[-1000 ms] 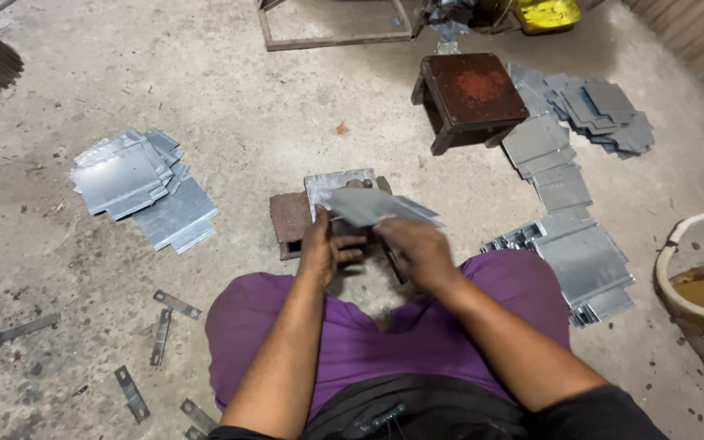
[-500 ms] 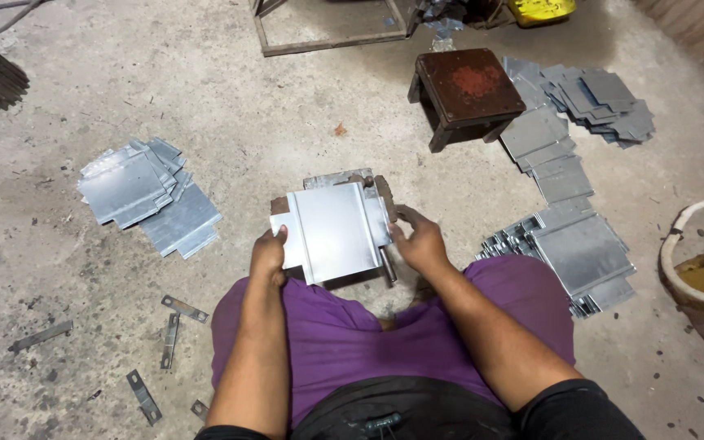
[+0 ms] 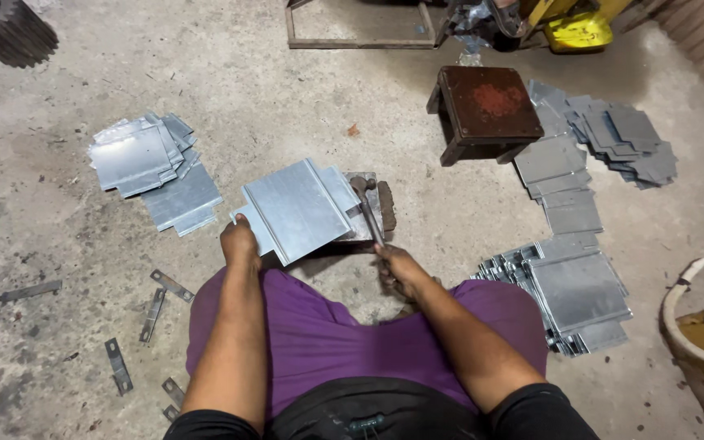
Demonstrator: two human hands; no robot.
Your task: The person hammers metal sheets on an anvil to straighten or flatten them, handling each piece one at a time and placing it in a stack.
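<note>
Left hand (image 3: 239, 241) pinches the near corner of a grey folded sheet-metal panel (image 3: 295, 208), which lies tilted across a rusty iron block (image 3: 378, 205) on the concrete floor (image 3: 287, 98). Right hand (image 3: 397, 266) is closed around the handle of a dark steel hammer (image 3: 366, 209), its head over the block beside the panel's right edge.
</note>
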